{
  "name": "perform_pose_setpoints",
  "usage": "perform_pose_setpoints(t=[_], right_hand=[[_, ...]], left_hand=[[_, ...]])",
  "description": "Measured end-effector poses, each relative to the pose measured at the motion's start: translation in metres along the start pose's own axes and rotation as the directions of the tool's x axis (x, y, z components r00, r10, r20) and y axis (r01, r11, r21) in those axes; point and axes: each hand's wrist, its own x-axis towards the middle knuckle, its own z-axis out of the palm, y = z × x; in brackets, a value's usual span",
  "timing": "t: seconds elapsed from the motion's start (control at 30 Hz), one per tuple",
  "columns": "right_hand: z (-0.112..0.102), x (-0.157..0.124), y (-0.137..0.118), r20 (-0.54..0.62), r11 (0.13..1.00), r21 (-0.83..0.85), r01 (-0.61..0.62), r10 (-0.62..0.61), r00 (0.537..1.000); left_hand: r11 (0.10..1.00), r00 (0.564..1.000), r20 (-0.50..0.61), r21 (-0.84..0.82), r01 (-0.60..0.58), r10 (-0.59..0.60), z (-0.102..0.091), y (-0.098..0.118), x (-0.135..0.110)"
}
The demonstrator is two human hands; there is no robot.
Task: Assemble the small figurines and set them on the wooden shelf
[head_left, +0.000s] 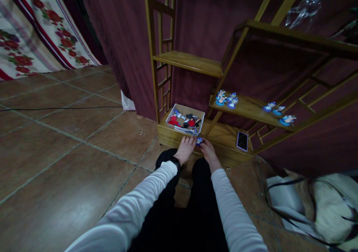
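Note:
Both my hands meet in front of a low wooden shelf unit (223,134). My left hand (185,147) and my right hand (207,150) pinch a small blue figurine (199,140) between their fingertips, just in front of the shelf's bottom board. Right behind it stands an open cardboard box (185,119) holding several small red, blue and black figurines. More blue figurines stand on the middle shelf board: one group (226,98) at its left end, another group (277,112) at its right end.
A smartphone (242,140) lies flat on the bottom board to the right of my hands. A dark red curtain (125,39) hangs behind the shelf. A beige bag with black straps (313,203) lies on the tiled floor at right. A black cable (56,108) crosses the floor at left.

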Motion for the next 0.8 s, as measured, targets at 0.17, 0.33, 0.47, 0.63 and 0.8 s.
perform_pose_setpoints(t=[0.17,0.33,0.47,0.63,0.8], right_hand=[[0.000,0.000,0.000,0.034,1.000,0.014,-0.018,0.018,0.999],[0.002,0.002,0.000,0.067,0.998,0.022,-0.051,0.049,0.997],[0.001,0.005,0.002,0.058,0.996,0.054,-0.068,0.064,0.996],[-0.002,0.004,0.002,0.140,0.994,0.086,-0.072,0.059,0.988],[-0.002,-0.001,-0.003,0.178,0.995,0.082,-0.065,0.050,0.983]], left_hand=[[0.937,0.990,-0.006,-0.325,0.130,-0.139,0.007,-0.007,0.001],[0.616,0.973,0.038,-0.768,0.175,-0.229,0.019,-0.018,0.012],[0.247,0.954,0.181,-0.939,0.240,-0.240,0.022,-0.024,0.020],[0.042,0.915,0.295,-0.947,0.318,-0.274,0.022,-0.029,0.021],[-0.079,0.887,0.354,-0.935,0.347,-0.298,0.023,-0.030,0.021]])
